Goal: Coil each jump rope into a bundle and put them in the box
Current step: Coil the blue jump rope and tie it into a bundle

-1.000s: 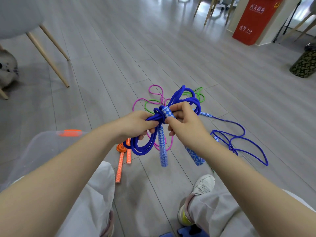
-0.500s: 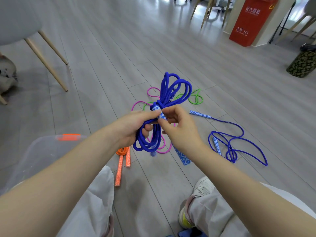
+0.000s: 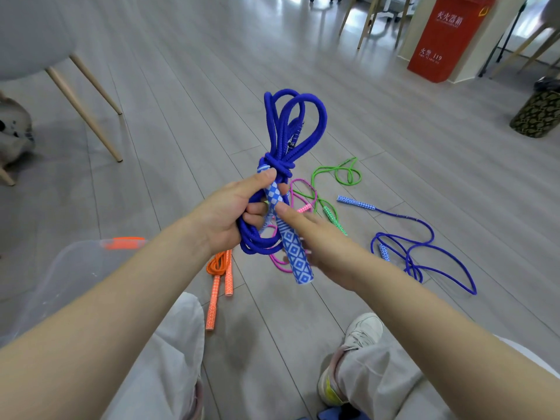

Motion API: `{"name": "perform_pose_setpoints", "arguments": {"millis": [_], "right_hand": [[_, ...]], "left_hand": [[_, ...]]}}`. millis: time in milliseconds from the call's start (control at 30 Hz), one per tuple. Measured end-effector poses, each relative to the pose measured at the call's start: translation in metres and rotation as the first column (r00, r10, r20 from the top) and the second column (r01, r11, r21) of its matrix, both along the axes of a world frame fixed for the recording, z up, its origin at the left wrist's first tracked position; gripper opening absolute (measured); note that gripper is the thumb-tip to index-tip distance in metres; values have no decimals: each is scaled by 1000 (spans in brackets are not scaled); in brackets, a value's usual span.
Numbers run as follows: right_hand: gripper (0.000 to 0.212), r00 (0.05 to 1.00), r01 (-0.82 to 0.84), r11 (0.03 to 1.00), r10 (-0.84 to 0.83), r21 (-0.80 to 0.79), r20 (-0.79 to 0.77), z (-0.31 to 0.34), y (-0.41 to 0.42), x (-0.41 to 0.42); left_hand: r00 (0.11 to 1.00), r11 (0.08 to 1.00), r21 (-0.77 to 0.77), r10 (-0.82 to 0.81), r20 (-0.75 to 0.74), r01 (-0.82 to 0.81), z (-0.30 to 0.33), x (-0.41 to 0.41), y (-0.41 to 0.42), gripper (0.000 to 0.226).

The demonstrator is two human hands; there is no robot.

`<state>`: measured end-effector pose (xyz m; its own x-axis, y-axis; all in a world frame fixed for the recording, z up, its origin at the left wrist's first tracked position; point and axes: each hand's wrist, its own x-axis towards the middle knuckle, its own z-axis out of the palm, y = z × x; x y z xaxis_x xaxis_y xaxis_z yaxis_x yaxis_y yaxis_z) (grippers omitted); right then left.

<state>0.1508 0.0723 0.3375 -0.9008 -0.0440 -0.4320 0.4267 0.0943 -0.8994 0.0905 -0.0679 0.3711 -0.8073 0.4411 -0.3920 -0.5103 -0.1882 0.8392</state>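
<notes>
My left hand (image 3: 231, 213) grips a coiled blue jump rope (image 3: 285, 131) at its knotted middle, loops standing upward. One of its blue-and-white patterned handles (image 3: 294, 253) hangs down in front. My right hand (image 3: 321, 241) sits just behind that handle with fingers straight, the index fingertip touching it. On the floor lie a second, loose blue rope (image 3: 424, 253), a green rope (image 3: 336, 177), a pink rope (image 3: 303, 201) and a bundled orange rope (image 3: 219, 274). A clear plastic box (image 3: 60, 277) with an orange latch stands at my left knee.
A grey chair with wooden legs (image 3: 91, 95) stands at the left. A red bin (image 3: 445, 37) and a patterned stool (image 3: 536, 116) are at the far right. My legs and a white shoe (image 3: 360, 338) fill the bottom.
The blue bundle has been raised and turned upright. My right hand let go of the knot and dropped beside the hanging handle, fingers straightened.
</notes>
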Motion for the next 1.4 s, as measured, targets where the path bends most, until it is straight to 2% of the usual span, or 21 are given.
{"name": "perform_pose_setpoints", "arguments": {"millis": [67,167,267,400,567,667,767,933,1200,1333,1400], "right_hand": [[58,994,-91,970,102,-224,38,2,1,2],[29,995,-94,908,76,-408,-59,8,2,4],[20,995,-86,914,57,-396,-83,10,4,6],[19,994,-93,927,64,-363,-93,10,3,6],[26,994,-86,881,44,-465,-100,7,4,5],[21,996,-75,844,36,-530,-84,10,5,6],[20,995,-62,869,12,-490,-104,10,5,5],[14,991,-38,945,-6,-325,-136,5,5,4],[54,982,2,992,-26,-125,-186,1,2,3],[32,975,45,998,-51,-31,-218,2,7,3],[30,975,31,999,-33,-14,-220,3,8,4]], "left_hand": [[1000,999,42,-12,17,11,2,0,-1,21],[998,995,73,-69,6,69,4,4,-1,30],[990,990,39,-133,-55,135,6,8,0,37],[984,990,-57,-138,-109,132,7,8,-2,37],[972,979,-118,-184,-146,168,8,8,-2,39],[969,981,-128,-169,-182,147,11,8,-2,34],[971,981,-157,-146,-190,117,10,7,-3,27],[962,972,-191,-175,-210,136,6,7,-4,17],[938,958,-131,-276,-209,253,1,12,1,11],[941,955,-114,-290,-173,273,-4,8,-1,15],[939,952,-128,-298,-174,278,-5,7,-1,16]]}}
